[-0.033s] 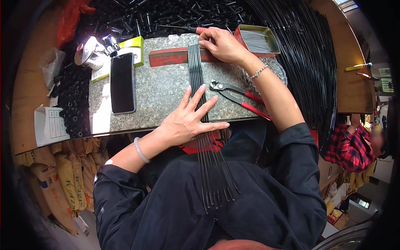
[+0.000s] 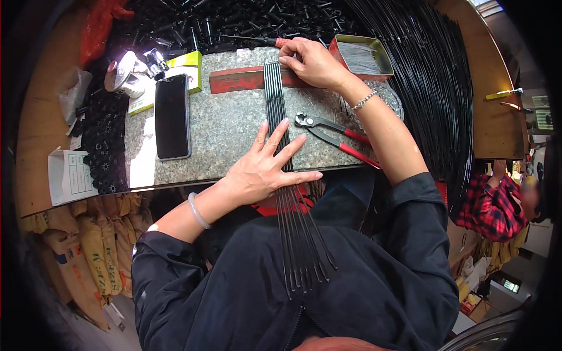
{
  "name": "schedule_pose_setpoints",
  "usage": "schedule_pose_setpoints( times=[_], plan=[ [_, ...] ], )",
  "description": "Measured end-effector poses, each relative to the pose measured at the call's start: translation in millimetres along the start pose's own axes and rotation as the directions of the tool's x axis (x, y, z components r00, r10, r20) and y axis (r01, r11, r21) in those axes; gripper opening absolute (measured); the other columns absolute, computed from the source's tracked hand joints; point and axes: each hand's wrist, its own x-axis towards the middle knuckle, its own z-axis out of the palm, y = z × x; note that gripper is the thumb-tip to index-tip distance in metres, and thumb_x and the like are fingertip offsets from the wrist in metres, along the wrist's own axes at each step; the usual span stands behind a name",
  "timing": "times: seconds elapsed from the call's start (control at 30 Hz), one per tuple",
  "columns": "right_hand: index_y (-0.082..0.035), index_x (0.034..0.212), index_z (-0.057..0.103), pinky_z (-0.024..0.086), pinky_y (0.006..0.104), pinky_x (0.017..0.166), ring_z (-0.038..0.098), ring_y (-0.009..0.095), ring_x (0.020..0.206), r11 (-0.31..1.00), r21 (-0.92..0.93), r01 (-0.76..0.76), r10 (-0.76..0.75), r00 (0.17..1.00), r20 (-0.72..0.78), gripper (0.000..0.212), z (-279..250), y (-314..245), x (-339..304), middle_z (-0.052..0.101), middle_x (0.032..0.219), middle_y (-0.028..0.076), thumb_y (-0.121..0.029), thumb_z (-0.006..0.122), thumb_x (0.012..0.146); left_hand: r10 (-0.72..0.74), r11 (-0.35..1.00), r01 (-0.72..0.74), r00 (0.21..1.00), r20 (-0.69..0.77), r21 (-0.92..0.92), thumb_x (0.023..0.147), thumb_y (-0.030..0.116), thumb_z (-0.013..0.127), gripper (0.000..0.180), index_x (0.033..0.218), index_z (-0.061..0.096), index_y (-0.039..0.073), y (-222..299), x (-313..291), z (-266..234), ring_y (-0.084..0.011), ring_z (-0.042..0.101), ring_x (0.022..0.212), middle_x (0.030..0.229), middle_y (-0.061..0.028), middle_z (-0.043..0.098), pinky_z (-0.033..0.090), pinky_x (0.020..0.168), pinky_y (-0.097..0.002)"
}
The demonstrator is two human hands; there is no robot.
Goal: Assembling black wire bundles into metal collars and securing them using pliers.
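Observation:
A flat row of several thin black rods (image 2: 274, 88) lies across a red metal bar (image 2: 237, 80) on a speckled stone slab (image 2: 213, 140). Their lower ends fan out over my dark jacket. My left hand (image 2: 257, 169) rests on the rods with its fingers spread, pressing them near the slab's front edge. At the far end of the row, my right hand (image 2: 313, 63) has its fingers curled, thumb and forefinger pinched beside the rod tips. What the pinch holds is too small to make out. End-cutting pliers (image 2: 336, 134) with red handles lie right of the rods.
A tin (image 2: 363, 55) of thin wire pieces stands by my right wrist. A red-handled thin tool (image 2: 281, 42) lies behind. Left are a phone (image 2: 172, 117) and a small box (image 2: 186, 61). Black parts (image 2: 257, 20) and long black rods (image 2: 433, 88) are heaped around. Another person (image 2: 492, 205) sits right.

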Motion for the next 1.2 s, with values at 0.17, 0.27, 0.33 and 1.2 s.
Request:
schedule_pose_setpoints(
  times=[0.17,0.27,0.33,1.2],
  plan=[
    [-0.002,0.084,0.057,0.046,0.0332,0.078,0.058,0.023,0.085,1.000,-0.008,-0.001,0.000,0.999,-0.040,0.012,9.8,1.7,0.9,0.058,0.086,0.011,-0.013,0.060,0.082,-0.006,0.999,0.006,1.000,-0.007,-0.032,0.079,0.019,0.052,0.060,0.130,0.036,0.048,0.3,0.3,0.8,-0.0470,0.028,0.126,0.136,-0.0167,0.034,0.028,0.097,-0.0638],
    [-0.002,0.085,0.058,0.046,0.0323,0.076,0.057,0.022,0.083,0.998,-0.045,0.040,-0.042,0.998,-0.056,0.013,11.6,-6.0,1.4,0.058,0.088,0.010,-0.015,0.060,0.083,-0.015,0.999,0.015,1.000,-0.003,-0.047,0.079,0.017,0.052,0.060,0.129,0.038,0.048,0.5,-0.1,0.6,-0.0463,0.027,0.127,0.137,-0.0159,0.034,0.026,0.098,-0.0637],
    [-0.002,0.086,0.059,0.045,0.0308,0.072,0.056,0.020,0.079,0.997,0.072,-0.006,0.011,0.997,-0.072,0.015,16.1,-11.3,2.9,0.057,0.087,0.009,-0.017,0.059,0.085,-0.023,0.997,0.023,1.000,-0.001,-0.072,0.079,0.015,0.051,0.060,0.128,0.040,0.048,1.2,-0.6,0.6,-0.0456,0.026,0.128,0.138,-0.0150,0.033,0.025,0.099,-0.0636],
    [0.001,0.074,0.059,0.041,0.0263,0.059,0.046,0.008,0.060,0.940,0.101,-0.326,0.325,0.945,0.024,0.026,-3.8,8.1,-7.9,0.055,0.063,0.001,-0.024,0.061,0.082,-0.042,0.999,0.042,0.999,0.003,-0.012,0.079,0.034,0.057,0.053,0.128,0.041,0.047,2.7,0.5,1.0,-0.0447,0.027,0.128,0.137,-0.0166,0.033,0.026,0.100,-0.0619]
  ],
)
